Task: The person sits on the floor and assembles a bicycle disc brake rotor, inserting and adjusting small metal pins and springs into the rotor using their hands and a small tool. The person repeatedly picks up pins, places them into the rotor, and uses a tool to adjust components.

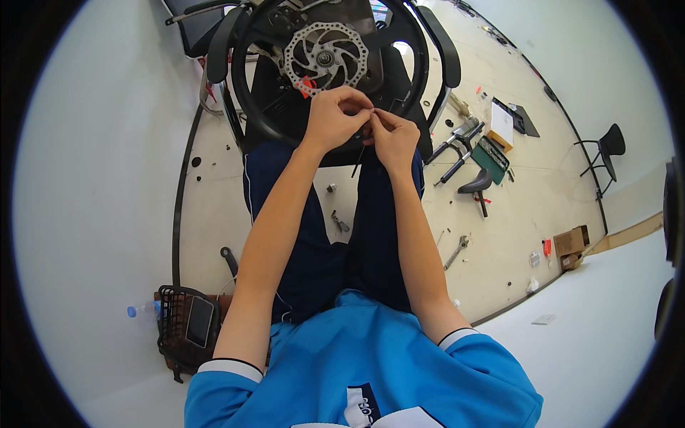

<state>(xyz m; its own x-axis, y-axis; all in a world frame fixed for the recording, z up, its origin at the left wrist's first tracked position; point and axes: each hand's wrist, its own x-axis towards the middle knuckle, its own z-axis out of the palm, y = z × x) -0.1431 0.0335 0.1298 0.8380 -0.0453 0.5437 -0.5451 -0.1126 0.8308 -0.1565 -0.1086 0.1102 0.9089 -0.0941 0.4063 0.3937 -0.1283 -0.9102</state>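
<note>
— Two hands are seen at one small dark part; where is it held?

— It is pinched between the fingertips of the left hand (pixel 339 118) and the right hand (pixel 392 139), which are pressed together in front of the bicycle wheel (pixel 332 64). A thin dark tool (pixel 357 160) is seen hanging below them, its long axis nearly upright.

— Which hand lies nearer the brake disc (pixel 326 57)?

— The left; the disc is just above it. Further out, a wrench (pixel 455 252) and a saddle (pixel 477 184) are laid on the floor (pixel 499 235).
</note>
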